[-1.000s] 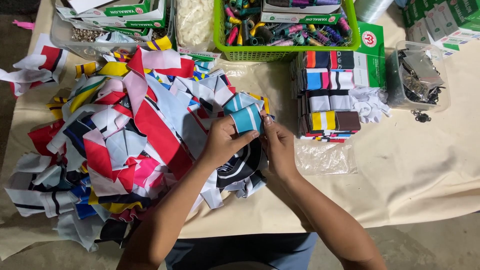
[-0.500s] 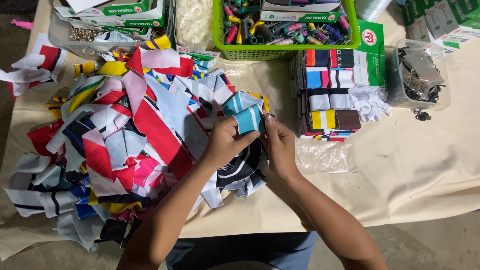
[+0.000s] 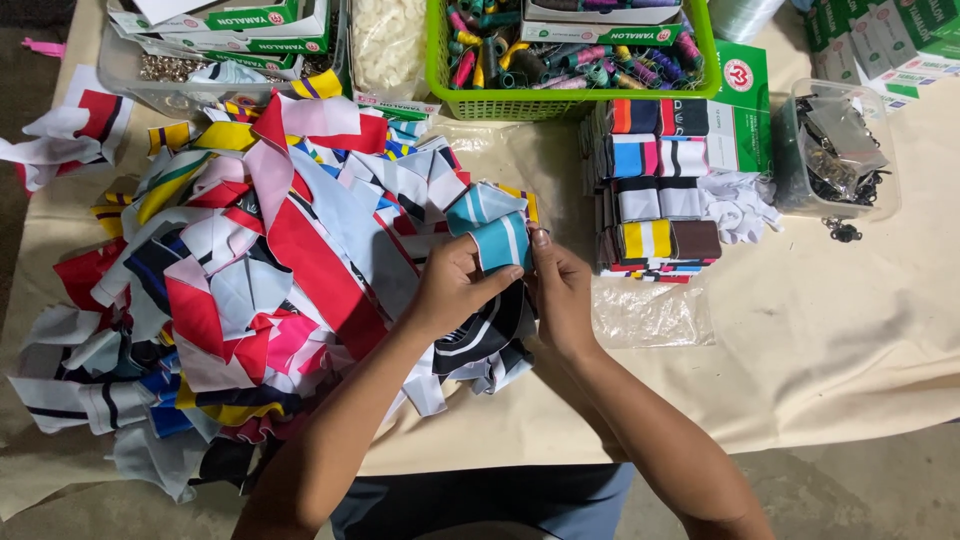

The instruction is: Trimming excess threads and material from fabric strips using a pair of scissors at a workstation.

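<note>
My left hand (image 3: 457, 283) and my right hand (image 3: 562, 285) meet over a small teal piece of cloth with white and dark stripes (image 3: 500, 232), each pinching one side of it. It is held just above a black and white striped piece (image 3: 480, 335) at the edge of a big heap of coloured cloth pieces (image 3: 250, 280) that spreads to the left. To the right of my hands stand neat stacks of folded striped cloth pieces (image 3: 655, 190).
A green basket of thread spools (image 3: 570, 50) sits at the back. Behind the heap lie green and white boxes (image 3: 225, 20). A clear tub of dark metal parts (image 3: 835, 150) is at the right. A clear plastic bag (image 3: 650, 315) lies by my right hand.
Both hands stay on the teal striped piece, with only small finger shifts along its edges.
</note>
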